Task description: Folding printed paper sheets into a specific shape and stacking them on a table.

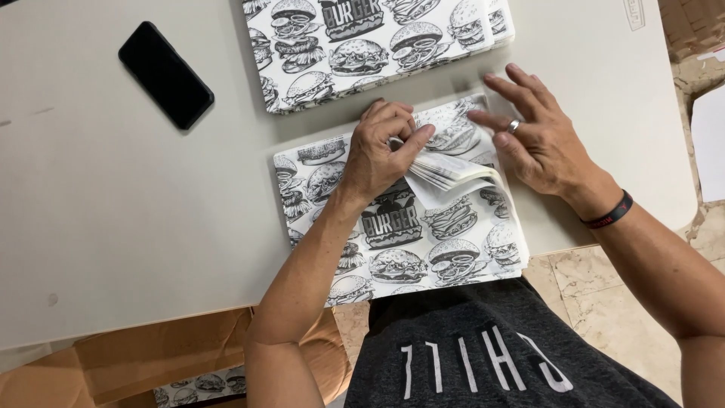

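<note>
On the near stack of burger-printed paper sheets [400,227] I see my left hand [381,151] pinching lifted sheet corners, my right hand [536,136] pressing beside it, fingers spread.

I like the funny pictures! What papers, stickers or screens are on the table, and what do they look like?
Near stack of printed paper sheets: table's front edge, white with black burger drawings; left hand lifts corners, right hand presses flat.
Far stack of printed sheets: back of table, same pattern.
Phone: far left, black rectangle, dark screen.
Small sticker: back right corner, white.
</note>
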